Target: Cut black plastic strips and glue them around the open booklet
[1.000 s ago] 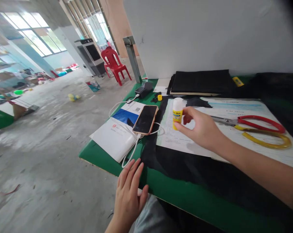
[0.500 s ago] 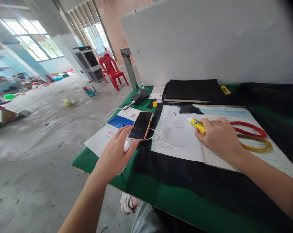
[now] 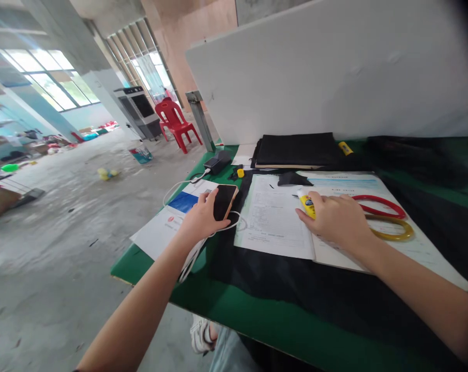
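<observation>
The right hand (image 3: 332, 219) holds the yellow plastic glue stick (image 3: 307, 204) with a white end – its fingers are closed around it, above the printed white paper (image 3: 270, 219). So the stick is taken up already; I cannot see whether any glue is spread. From this hand, at 10 o'clock, a black ragged scrap (image 3: 293, 179) lies on the papers, and I cannot tell if it is stuck or loose. At 3 o'clock are the red and yellow looped scissor handles (image 3: 389, 235), not gripped.

At 9 o'clock, the left hand (image 3: 202, 219) is on the dark rectangular phone with a pinkish edge (image 3: 226, 199). Its fingers and thumb are moderately apart – whether they grip it, I cannot tell. The phone seems not lifted; at its 1 o'clock lies a small yellow cap-like piece (image 3: 240, 173), apart from the stick, so I judge the work unfinished.
</observation>
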A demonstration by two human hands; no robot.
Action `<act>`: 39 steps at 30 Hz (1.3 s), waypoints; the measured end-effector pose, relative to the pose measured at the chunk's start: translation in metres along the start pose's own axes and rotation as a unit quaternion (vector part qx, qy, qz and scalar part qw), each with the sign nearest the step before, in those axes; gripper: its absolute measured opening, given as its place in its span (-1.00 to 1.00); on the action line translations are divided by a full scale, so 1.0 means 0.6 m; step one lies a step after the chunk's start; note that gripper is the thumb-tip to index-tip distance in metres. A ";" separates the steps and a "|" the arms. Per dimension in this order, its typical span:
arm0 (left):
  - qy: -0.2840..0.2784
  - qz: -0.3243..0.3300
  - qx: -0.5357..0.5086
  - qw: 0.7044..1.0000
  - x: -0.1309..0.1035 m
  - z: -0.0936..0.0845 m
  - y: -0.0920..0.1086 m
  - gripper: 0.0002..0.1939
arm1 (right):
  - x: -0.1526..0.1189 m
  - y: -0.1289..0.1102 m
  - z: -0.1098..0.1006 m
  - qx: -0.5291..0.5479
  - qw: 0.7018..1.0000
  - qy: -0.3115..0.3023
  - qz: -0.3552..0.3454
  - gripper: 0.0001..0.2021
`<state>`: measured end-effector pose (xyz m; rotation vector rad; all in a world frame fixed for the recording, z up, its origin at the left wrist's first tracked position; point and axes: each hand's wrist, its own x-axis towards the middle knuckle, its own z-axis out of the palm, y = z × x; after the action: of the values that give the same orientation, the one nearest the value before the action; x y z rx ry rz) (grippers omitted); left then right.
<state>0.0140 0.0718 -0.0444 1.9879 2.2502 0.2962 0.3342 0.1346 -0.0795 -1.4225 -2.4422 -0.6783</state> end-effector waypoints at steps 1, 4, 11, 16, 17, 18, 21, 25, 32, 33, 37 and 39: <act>0.005 -0.001 -0.008 1.000 0.000 0.000 -0.004 -0.06 | -0.001 -0.002 0.001 0.008 1.000 0.004 -0.001 -0.49; 0.021 -0.008 -0.032 0.999 -0.001 0.001 -0.015 -0.13 | -0.005 -0.007 0.008 0.029 0.999 0.013 -0.002 -0.55; 0.063 -0.012 -0.138 0.988 0.000 0.011 -0.030 -0.22 | 0.001 -0.044 -0.033 0.366 0.928 0.061 -0.036 -0.65; 0.090 0.015 -0.226 0.970 0.006 0.010 -0.020 -0.29 | 0.052 -0.146 -0.063 0.814 0.523 -0.149 0.205 -0.83; 0.099 0.020 -0.238 0.966 0.005 0.009 -0.015 -0.29 | 0.067 -0.167 -0.061 0.831 0.481 -0.157 0.230 -0.85; 0.108 0.024 -0.249 0.962 0.004 0.009 -0.009 -0.28 | 0.082 -0.188 -0.057 0.840 0.458 -0.159 0.244 -0.84; 0.130 0.035 -0.266 0.955 -0.006 0.007 0.009 -0.28 | 0.119 -0.240 -0.041 0.860 0.403 -0.130 0.284 -0.76; 0.130 0.047 -0.265 0.954 -0.019 0.010 0.021 -0.27 | 0.142 -0.281 -0.021 0.860 0.376 -0.091 0.331 -0.71; 0.118 0.040 -0.276 0.953 -0.028 0.021 0.014 -0.28 | 0.146 -0.286 -0.013 0.861 0.391 -0.097 0.310 -0.64; 0.118 0.042 -0.282 0.951 -0.030 0.019 0.012 -0.29 | 0.146 -0.280 -0.014 0.859 0.404 -0.103 0.297 -0.64; 0.133 0.048 -0.263 0.954 -0.041 0.000 0.012 -0.31 | 0.148 -0.243 -0.016 0.819 0.497 -0.119 0.261 -0.67; 0.147 0.041 -0.219 0.964 -0.044 -0.009 0.015 -0.31 | 0.144 -0.220 -0.013 0.779 0.565 -0.114 0.248 -0.76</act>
<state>0.0247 0.0466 -0.0378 1.8914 2.0164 1.0606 0.1764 0.1407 -0.0724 -1.0509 -1.3731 1.5204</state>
